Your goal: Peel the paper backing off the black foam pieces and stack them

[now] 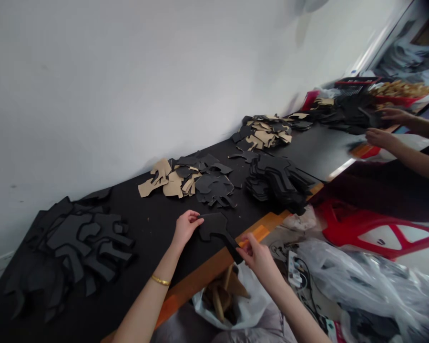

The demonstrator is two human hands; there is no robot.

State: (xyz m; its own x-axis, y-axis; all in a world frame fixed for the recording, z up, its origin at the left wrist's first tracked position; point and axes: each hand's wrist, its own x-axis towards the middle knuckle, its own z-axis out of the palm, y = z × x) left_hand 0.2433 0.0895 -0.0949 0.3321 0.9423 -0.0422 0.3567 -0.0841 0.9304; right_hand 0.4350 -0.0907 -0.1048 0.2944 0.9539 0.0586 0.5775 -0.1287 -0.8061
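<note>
A black flat cut-out piece [216,226] with a wide body and a narrow leg is held between my two hands over the table's front edge. My left hand [187,226] pinches its upper left corner. At the end of the narrow leg, my right hand [253,251] grips it between thumb and fingers. Left of my left hand lies a loose heap of similar black pieces [71,238]. A neater stack of black pieces [277,174] sits to the right, near the edge. Behind the held piece is a mixed pile of black and tan scraps [200,178].
Under the edge hangs a white bag [252,297] with brown scraps. Another scrap pile [266,131] lies against the wall. At far right a co-worker's hands [382,131] handle dark pieces. A red plastic part [346,228] and clear plastic wrap [372,281] are on the floor side.
</note>
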